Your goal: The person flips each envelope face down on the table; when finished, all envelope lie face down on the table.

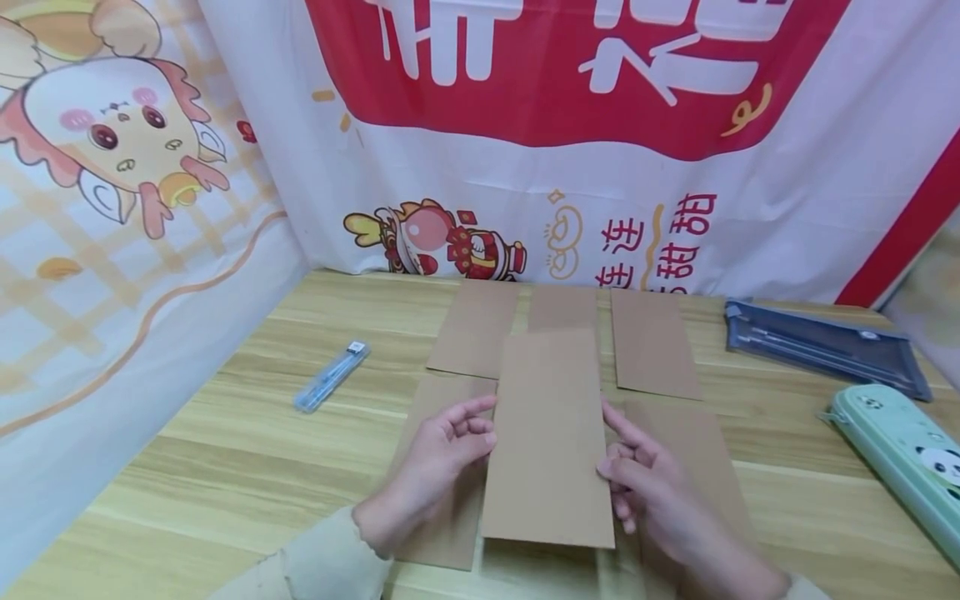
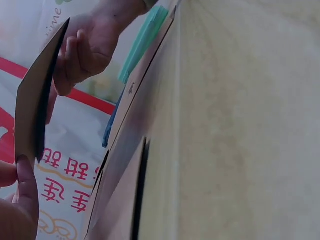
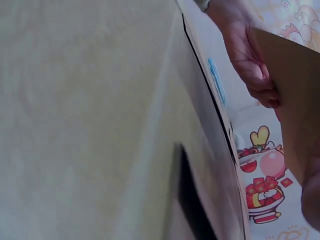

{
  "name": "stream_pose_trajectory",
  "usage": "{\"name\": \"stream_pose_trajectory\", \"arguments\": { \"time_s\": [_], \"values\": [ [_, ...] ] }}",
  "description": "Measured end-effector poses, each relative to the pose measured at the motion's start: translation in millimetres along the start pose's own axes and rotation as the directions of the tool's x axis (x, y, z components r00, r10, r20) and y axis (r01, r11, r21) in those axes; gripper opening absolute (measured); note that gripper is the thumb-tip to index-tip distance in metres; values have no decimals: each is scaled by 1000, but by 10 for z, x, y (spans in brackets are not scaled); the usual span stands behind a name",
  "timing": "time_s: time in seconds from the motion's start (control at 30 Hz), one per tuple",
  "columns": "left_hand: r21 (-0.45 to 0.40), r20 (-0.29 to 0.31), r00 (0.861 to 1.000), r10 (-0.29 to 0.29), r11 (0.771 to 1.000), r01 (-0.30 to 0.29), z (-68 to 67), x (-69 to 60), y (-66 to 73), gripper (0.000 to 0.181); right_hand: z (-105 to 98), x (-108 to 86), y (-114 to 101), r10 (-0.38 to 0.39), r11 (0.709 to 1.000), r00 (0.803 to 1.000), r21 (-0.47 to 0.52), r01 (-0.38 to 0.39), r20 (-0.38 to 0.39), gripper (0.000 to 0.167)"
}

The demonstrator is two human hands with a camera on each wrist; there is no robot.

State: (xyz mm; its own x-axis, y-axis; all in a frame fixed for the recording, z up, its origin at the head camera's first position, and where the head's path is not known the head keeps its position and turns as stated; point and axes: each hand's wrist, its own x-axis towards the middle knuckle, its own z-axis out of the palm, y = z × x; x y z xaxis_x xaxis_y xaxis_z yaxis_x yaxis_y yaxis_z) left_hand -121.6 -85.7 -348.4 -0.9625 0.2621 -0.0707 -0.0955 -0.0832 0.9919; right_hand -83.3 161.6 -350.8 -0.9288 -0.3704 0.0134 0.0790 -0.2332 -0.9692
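Note:
A rectangular brown cardboard piece (image 1: 551, 442) is held above the table between both hands. My left hand (image 1: 438, 454) pinches its left edge with thumb and fingers. At the opposite edge my right hand (image 1: 656, 483) grips it, thumb toward the near face. The left wrist view shows the raised cardboard (image 2: 35, 100) slightly bowed, with a dark underside. More cardboard pieces lie flat below: one at the front left (image 1: 442, 533), one at the front right (image 1: 690, 450), and three along the back, including the back left (image 1: 476, 325), back middle (image 1: 562, 308) and back right (image 1: 652, 342).
On the left of the wooden table (image 1: 225, 433) lies a small clear blue plastic case (image 1: 332, 377). To the right are a dark blue see-through pouch (image 1: 825, 346) with thin sticks inside and a green panda pencil case (image 1: 900, 458). Printed cloth (image 1: 480, 158) hangs behind.

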Motion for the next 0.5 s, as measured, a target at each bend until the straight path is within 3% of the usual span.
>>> {"name": "stream_pose_trajectory", "arguments": {
  "time_s": [0.17, 0.3, 0.5],
  "values": [
    [49, 60, 998, -3, 999, 0, -14, -21, -11, 50, -42, 25, -138, 126, 970, 989, -201, -140, -82, 76],
    [166, 97, 995, -35, 986, 18, -30, -34, -7, 51, -104, 44, -149, 220, 941, 974, -254, -224, -47, 82],
    [321, 160, 981, -113, 945, 56, -41, -49, 2, 54, -137, 62, -40, 323, 905, 946, -293, -307, 5, 89]
  ]
}}
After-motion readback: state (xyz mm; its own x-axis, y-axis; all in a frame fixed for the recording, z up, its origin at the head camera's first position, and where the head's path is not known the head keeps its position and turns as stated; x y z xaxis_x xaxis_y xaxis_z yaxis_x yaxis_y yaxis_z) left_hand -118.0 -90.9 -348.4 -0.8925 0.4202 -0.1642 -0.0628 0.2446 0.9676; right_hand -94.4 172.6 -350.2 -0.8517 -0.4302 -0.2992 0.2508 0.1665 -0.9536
